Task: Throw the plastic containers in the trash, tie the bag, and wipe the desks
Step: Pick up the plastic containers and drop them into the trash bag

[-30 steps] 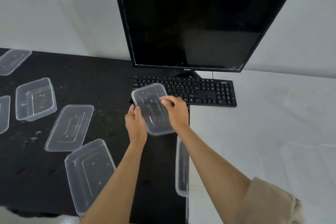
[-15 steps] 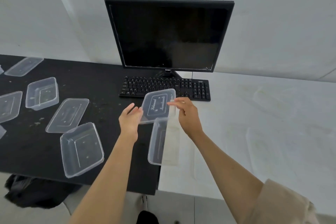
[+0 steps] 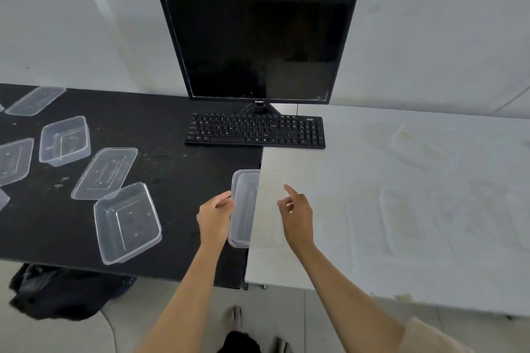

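Observation:
A clear plastic container (image 3: 243, 206) lies across the seam between the black desk (image 3: 177, 180) and the white desk (image 3: 358, 252). My left hand (image 3: 215, 215) grips its left rim with curled fingers. My right hand (image 3: 295, 212) hovers over its right side, fingers loose, index finger raised, holding nothing. More clear containers and lids lie on the black desk: a tub (image 3: 126, 221), a lid (image 3: 104, 172), another tub (image 3: 65, 140). A black trash bag (image 3: 57, 292) sits on the floor under the black desk.
A black monitor (image 3: 258, 46) and keyboard (image 3: 255, 130) stand at the back across both desks. Faint clear containers (image 3: 401, 218) lie on the white desk. Crumbs dot the black desk. My feet show below on the tiled floor.
The container both hands held up has come down to the one at the desks' seam. My right hand has let go and opened. The view has pulled back.

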